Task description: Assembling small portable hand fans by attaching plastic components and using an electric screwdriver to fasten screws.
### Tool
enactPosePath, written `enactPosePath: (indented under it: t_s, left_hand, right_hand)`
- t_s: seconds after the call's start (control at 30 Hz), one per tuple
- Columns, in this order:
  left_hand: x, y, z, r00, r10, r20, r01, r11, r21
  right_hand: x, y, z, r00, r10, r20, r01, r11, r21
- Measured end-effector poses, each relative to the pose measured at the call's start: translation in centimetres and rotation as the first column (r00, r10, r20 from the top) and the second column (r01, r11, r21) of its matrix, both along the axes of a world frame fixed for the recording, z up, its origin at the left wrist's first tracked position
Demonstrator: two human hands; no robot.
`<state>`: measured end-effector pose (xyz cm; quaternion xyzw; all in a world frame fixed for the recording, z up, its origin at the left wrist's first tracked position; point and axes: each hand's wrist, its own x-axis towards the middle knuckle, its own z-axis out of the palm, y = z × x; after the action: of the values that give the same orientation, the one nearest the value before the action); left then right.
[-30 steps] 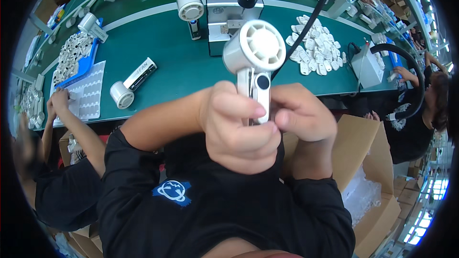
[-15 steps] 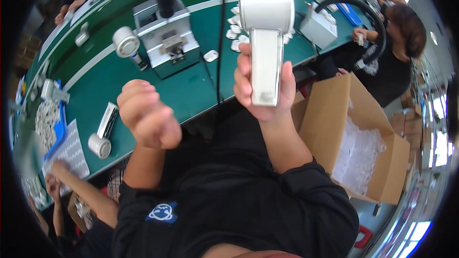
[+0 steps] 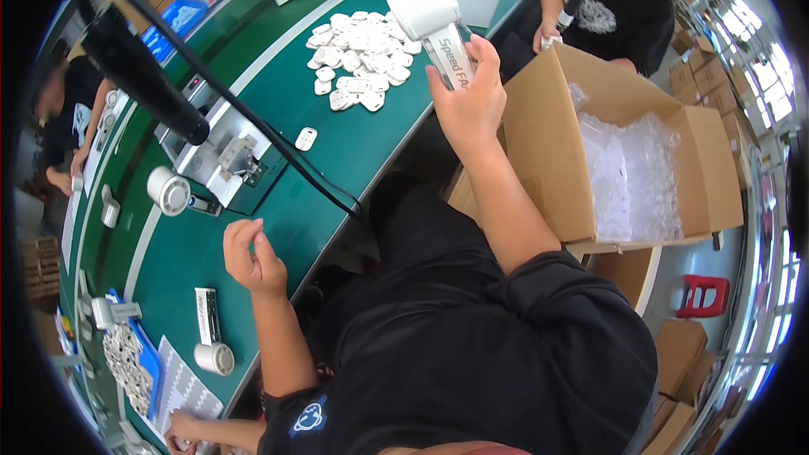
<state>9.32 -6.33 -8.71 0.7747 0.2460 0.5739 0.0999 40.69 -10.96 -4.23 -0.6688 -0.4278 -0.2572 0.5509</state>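
Note:
Raised over the bench's near edge, my right hand [image 3: 472, 105] is closed around the handle of a white handheld fan [image 3: 425, 8] with a wide round head. My left hand [image 3: 254, 259] hovers above the green bench with its fingers curled in, and nothing shows in it. Below it on the bench lies another white fan [image 3: 214, 357], its handle pointing away. A third fan [image 3: 169, 191] rests beside a silver bench machine [image 3: 236, 160]. One small white plate [image 3: 307, 139] lies to the right of that machine, in front of a heap of similar plates [image 3: 362, 46].
A black flexible tube [image 3: 139, 76] hangs over the machine, and a black cable crosses the bench. An open carton [image 3: 552, 152] with clear plastic packaging [image 3: 632, 173] stands at my right. A blue tray [image 3: 150, 371] holds small white parts. Co-workers sit right and left.
My view has turned toward the right. The fan in my right hand has tilted, and its handle's printed side now shows. My left hand has moved lower, still curled.

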Motion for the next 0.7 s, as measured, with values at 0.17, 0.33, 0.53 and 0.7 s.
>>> enactPosePath:
  t_s: [0.17,0.33,0.53,0.7]
  left_hand:
    - [-0.1,-0.3,-0.2,0.999,0.025,-0.022,-0.026,0.999,-0.022]
    - [-0.3,-0.3,0.2,0.999,0.038,-0.036,-0.039,0.999,-0.029]
    - [0.0,0.1,-0.1,0.997,0.023,-0.08,-0.029,0.997,-0.077]
    - [0.4,0.2,-0.7,0.988,-0.054,-0.144,0.016,0.967,-0.253]
  right_hand:
    - [1.2,0.2,-0.1,0.078,0.823,-0.563,-0.503,0.52,0.69]
    - [2.6,0.4,-1.9,-0.461,0.856,-0.235,-0.335,0.077,0.939]
    - [3.2,0.9,-2.9,-0.398,0.887,-0.235,-0.291,0.121,0.949]
    - [4.5,1.0,-3.4,0.058,0.794,-0.606,-0.053,0.608,0.792]
